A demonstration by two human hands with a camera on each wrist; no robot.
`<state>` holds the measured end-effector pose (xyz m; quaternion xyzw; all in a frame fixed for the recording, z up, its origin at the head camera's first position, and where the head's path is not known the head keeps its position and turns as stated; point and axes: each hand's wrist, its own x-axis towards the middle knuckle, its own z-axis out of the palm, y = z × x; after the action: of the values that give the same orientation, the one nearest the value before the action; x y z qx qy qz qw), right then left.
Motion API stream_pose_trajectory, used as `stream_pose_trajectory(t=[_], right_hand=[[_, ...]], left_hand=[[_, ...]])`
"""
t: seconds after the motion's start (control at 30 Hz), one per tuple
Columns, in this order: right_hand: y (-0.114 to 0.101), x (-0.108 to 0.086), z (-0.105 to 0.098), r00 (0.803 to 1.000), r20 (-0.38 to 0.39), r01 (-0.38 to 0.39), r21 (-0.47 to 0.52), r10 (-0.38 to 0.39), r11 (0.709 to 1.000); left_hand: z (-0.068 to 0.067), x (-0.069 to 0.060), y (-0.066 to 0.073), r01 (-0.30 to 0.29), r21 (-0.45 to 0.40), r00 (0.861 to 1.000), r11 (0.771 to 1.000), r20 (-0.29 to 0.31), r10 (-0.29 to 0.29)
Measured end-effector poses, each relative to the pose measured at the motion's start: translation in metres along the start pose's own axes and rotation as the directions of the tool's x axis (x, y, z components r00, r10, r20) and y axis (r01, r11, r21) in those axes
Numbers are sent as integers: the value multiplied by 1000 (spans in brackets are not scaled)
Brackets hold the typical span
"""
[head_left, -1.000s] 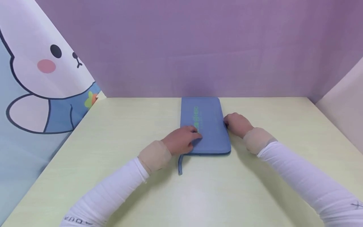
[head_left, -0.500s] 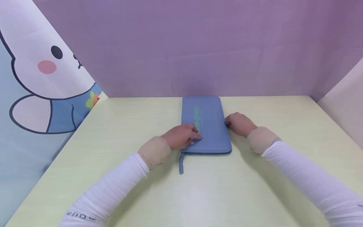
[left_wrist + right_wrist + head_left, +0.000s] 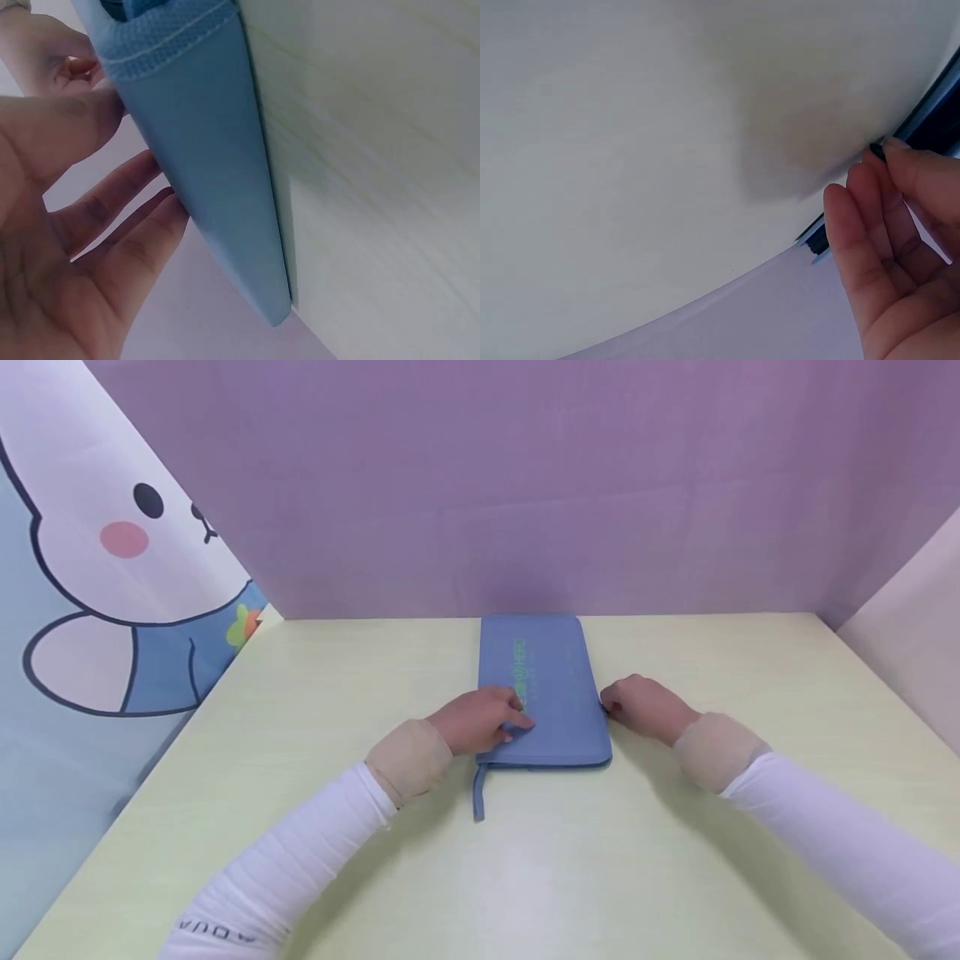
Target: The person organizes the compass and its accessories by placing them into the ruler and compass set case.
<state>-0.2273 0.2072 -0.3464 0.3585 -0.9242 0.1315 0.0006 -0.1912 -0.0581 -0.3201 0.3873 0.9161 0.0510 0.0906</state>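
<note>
A flat blue zip case (image 3: 558, 693) with green lettering lies on the table against the back wall. From its near left corner a fabric loop (image 3: 478, 793) sticks out. My left hand (image 3: 480, 720) rests on the left part of its top, fingertips pressing the cover; in the left wrist view the fingers lie along the case's smooth side (image 3: 202, 165). At the right edge, my right hand (image 3: 645, 706) pinches a small dark zipper pull (image 3: 877, 151) between thumb and index finger. Dark zipper tape shows along that edge in the right wrist view.
The pale wooden table (image 3: 375, 877) surrounds the case. A purple curtain (image 3: 525, 493) hangs right behind its back edge, and a cartoon rabbit sheet (image 3: 90, 577) covers the left side. A pale panel (image 3: 915, 635) bounds the right.
My right hand has moved along the case's right edge toward me, with the zipper pull. The left hand has stayed on the cover, and the case has barely shifted.
</note>
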Motion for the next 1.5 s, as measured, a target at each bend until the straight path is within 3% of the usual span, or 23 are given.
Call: stream_pose_trajectory(t=[0.6,1.07,1.5], right_hand=[[-23,-32,1,1000,-4,21,-26,-21,999],[-36,-51,-1,999,24,29,34,-30,999],[-33,-55,0,996,33,77,51,-78,996]], left_hand=[[2,1,2,-19,38,1000,999,-20,20],[-3,-1,6,3,19,1000,1000,20,-3],[-5,2,6,-2,23,999,1000,35,1]])
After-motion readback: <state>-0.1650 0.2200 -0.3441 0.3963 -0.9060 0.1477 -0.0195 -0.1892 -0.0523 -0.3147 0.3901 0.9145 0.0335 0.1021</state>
